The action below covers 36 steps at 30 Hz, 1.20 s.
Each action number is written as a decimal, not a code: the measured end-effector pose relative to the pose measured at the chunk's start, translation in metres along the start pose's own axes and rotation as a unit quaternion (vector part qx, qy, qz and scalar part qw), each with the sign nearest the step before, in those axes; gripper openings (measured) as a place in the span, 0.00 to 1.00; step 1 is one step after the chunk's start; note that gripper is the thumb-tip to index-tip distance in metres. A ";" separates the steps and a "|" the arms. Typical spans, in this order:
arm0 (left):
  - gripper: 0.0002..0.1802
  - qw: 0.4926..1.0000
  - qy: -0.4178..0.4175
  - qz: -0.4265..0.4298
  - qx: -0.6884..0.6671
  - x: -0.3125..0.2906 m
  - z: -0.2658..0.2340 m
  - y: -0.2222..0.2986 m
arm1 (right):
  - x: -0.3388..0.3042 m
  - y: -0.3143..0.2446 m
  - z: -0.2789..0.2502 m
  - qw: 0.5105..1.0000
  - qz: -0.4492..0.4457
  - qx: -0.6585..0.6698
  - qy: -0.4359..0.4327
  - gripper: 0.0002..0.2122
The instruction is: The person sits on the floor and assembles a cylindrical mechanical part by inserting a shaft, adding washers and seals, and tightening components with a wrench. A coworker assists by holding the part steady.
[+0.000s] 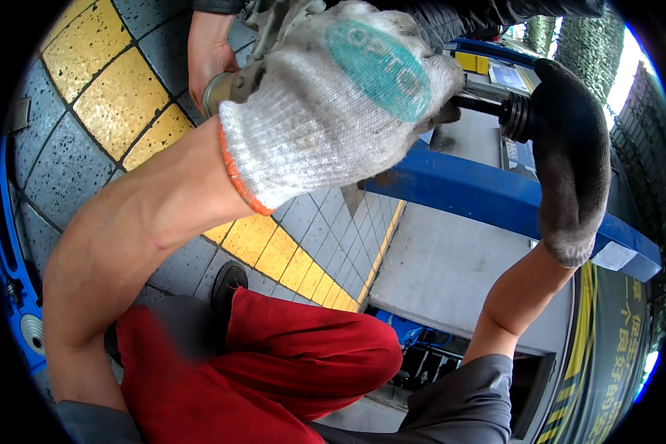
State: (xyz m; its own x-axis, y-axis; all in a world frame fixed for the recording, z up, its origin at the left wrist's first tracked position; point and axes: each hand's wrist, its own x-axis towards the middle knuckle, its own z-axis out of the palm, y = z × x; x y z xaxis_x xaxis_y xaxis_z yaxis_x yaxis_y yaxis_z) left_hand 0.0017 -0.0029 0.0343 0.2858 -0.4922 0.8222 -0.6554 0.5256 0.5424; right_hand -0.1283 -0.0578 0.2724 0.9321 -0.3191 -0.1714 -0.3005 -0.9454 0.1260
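My left hand [340, 96], in a white knit glove with a green print and orange cuff, is closed near the top centre. Its fingers are mostly turned away, so I cannot tell what they grip. A grey metal casting [277, 29] with a round tan-grey collar [220, 90] shows behind the glove. A black threaded rod [477, 105] runs from the left fist toward my right hand [573, 166]. That hand wears a dark, soiled glove and is closed round the rod's outer end, beside a stack of black rings [515, 117]. Another person's bare hand [209, 59] touches the collar.
A blue metal beam [488, 192] slants below the rod. Grey and yellow tiles [126, 81] cover the floor. Blue equipment [18, 296] stands at the left rim. A dark banner with a yellow-striped edge [581, 355] hangs at right. My red-trousered knees [311, 355] are bent below.
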 end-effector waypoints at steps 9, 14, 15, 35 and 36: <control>0.15 0.997 0.032 0.017 0.067 -0.003 -0.002 0.003 | 0.010 -0.017 0.009 0.994 0.091 -0.058 0.007 0.14; 0.15 0.999 0.021 -0.022 -0.020 -0.005 0.002 0.001 | -0.005 -0.015 -0.003 0.982 0.178 0.062 -0.016 0.18; 0.15 0.999 0.003 -0.022 -0.029 -0.003 0.000 0.001 | -0.004 -0.019 -0.004 0.988 0.142 0.063 -0.021 0.18; 0.20 0.997 0.066 0.006 -0.031 -0.009 -0.001 -0.001 | 0.003 -0.013 0.014 0.981 0.154 0.116 0.000 0.21; 0.21 0.997 0.061 0.004 -0.038 -0.007 -0.001 0.000 | 0.002 -0.014 0.009 0.972 0.202 0.118 -0.009 0.22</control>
State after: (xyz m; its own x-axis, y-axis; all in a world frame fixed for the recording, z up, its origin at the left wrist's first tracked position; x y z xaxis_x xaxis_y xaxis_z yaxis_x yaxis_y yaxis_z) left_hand 0.0003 0.0008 0.0282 0.3659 -0.4020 0.8393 -0.6043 0.5833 0.5428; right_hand -0.1243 -0.0455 0.2618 0.7247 -0.6672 -0.1723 -0.6820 -0.7302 -0.0412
